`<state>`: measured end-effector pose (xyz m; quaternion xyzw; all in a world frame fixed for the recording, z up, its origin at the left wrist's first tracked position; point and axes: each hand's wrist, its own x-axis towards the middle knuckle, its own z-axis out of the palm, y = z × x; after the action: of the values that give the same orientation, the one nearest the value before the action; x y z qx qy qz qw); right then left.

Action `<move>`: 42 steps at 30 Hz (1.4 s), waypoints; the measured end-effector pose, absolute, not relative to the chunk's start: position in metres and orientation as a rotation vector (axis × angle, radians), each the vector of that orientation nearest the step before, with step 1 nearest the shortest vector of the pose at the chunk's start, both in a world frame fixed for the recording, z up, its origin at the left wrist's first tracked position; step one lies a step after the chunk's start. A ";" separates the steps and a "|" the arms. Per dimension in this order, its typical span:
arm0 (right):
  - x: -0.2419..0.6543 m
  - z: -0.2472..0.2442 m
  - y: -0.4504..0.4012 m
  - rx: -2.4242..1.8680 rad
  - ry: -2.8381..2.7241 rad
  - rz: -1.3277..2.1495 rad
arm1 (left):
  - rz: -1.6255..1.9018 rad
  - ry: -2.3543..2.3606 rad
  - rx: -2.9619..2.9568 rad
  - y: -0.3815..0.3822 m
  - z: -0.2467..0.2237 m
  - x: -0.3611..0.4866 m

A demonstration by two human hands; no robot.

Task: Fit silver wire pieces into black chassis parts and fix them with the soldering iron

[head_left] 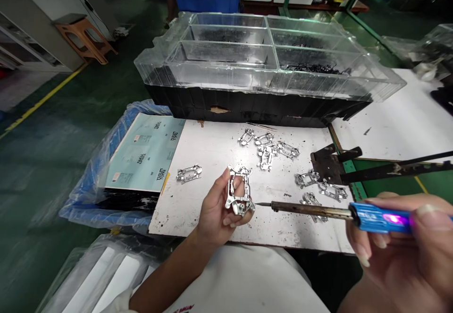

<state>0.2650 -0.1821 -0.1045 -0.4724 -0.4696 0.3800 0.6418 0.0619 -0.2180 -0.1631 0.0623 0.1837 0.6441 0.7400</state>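
My left hand (216, 209) is closed on a shiny silver plated frame part (231, 195), held upright above the white tabletop (198, 148). In my right hand (406, 237) is a soldering iron (307, 209) with a blue handle and a lit purple light. Its thin tip points left, by the lower right corner of the frame part; whether they touch I cannot tell. Similar silver frame parts (267, 156) lie in a group beyond my left hand. Several more (331, 190) rest behind the iron's shaft, and a single one (189, 173) lies to the left.
A clear compartmented tray (226, 78) holding small dark pieces sits on a black base (262, 107) at the back. At right stands a dark metal bracket (327, 164). On the left are a blue plastic-lined bin (83, 199) with a light-blue printed sheet (141, 152), and an orange stool (83, 39).
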 end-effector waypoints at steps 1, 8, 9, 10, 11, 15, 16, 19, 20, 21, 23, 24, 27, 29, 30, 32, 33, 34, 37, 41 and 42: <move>0.262 -0.102 -0.183 -1.091 -1.059 0.879 | 1.414 0.404 0.138 -0.218 -0.163 0.062; 0.258 -0.100 -0.182 -1.060 -1.116 0.936 | 1.407 0.402 0.129 -0.219 -0.166 0.062; 0.258 -0.100 -0.182 -1.059 -1.118 0.943 | 1.406 0.405 0.128 -0.219 -0.166 0.062; 0.258 -0.100 -0.182 -1.061 -1.118 0.946 | 1.405 0.408 0.129 -0.219 -0.166 0.062; 0.258 -0.100 -0.182 -1.066 -1.117 0.944 | 1.405 0.411 0.130 -0.219 -0.166 0.062; 0.257 -0.101 -0.183 -1.082 -1.121 0.941 | 1.405 0.415 0.129 -0.219 -0.165 0.062; 0.257 -0.101 -0.182 -1.084 -1.118 0.943 | 1.405 0.414 0.129 -0.219 -0.165 0.062; 0.257 -0.101 -0.182 -1.088 -1.113 0.931 | 1.410 0.414 0.131 -0.220 -0.166 0.061; 0.257 -0.101 -0.182 -1.090 -1.116 0.930 | 1.412 0.414 0.133 -0.220 -0.166 0.061; 0.257 -0.101 -0.182 -1.093 -1.117 0.930 | 1.413 0.415 0.134 -0.220 -0.166 0.061; 0.257 -0.101 -0.181 -1.099 -1.113 0.927 | 1.414 0.415 0.136 -0.220 -0.167 0.061; 0.257 -0.101 -0.181 -1.104 -1.109 0.929 | 1.413 0.414 0.136 -0.220 -0.167 0.061; 0.256 -0.100 -0.181 -1.108 -1.110 0.923 | 1.414 0.411 0.134 -0.220 -0.167 0.062; 0.256 -0.100 -0.180 -1.111 -1.110 0.923 | 1.417 0.408 0.134 -0.220 -0.167 0.062; 0.256 -0.100 -0.180 -1.112 -1.108 0.922 | 1.417 0.408 0.135 -0.220 -0.167 0.061; 0.256 -0.100 -0.180 -1.117 -1.108 0.928 | 1.416 0.410 0.137 -0.220 -0.166 0.061; 0.256 -0.100 -0.181 -1.115 -1.113 0.929 | 1.415 0.410 0.136 -0.220 -0.166 0.061; 0.255 -0.100 -0.181 -1.110 -1.120 0.931 | 1.414 0.411 0.136 -0.220 -0.166 0.061; 0.256 -0.100 -0.182 -1.086 -1.135 0.942 | 1.416 0.411 0.137 -0.220 -0.166 0.060; 0.256 -0.099 -0.182 -1.061 -1.124 0.952 | 1.419 0.418 0.154 -0.220 -0.166 0.061; 0.256 -0.099 -0.182 -1.059 -1.123 0.954 | 1.421 0.425 0.159 -0.220 -0.165 0.062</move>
<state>0.2561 -0.1817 -0.0993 -0.4598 -0.4876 0.4143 0.6158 0.0616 -0.2202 -0.1653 0.0722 0.1934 0.6463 0.7346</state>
